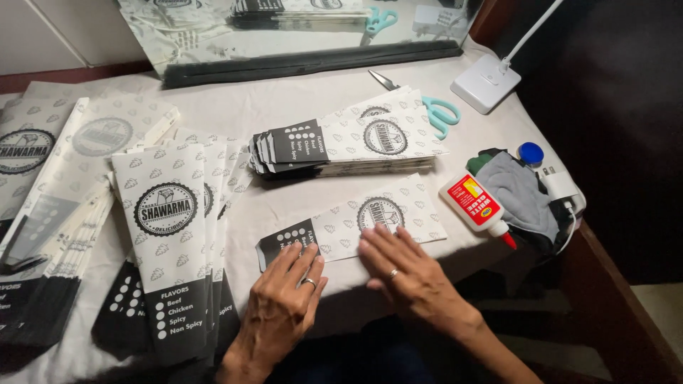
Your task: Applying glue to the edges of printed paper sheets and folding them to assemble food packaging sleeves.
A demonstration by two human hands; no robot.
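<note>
A single white paper sleeve (398, 206) with a round black emblem and a black end lies flat near the table's front edge. My left hand (281, 306) presses its fingers on the sleeve's black end. Pressing flat on the sleeve's middle just below the emblem is my right hand (402, 274), fingers spread. Both hands wear a ring. Neither hand grips anything. Behind the sleeve sits a neat stack of folded sleeves (348, 142).
Several flat unfolded sleeves (167, 235) fan out at the left, more paper at the far left (43, 178). A white glue bottle with red cap (475, 206), grey cloth (523, 195), teal scissors (434, 110), lamp base (487, 84) and a mirror (299, 28) surround the work spot.
</note>
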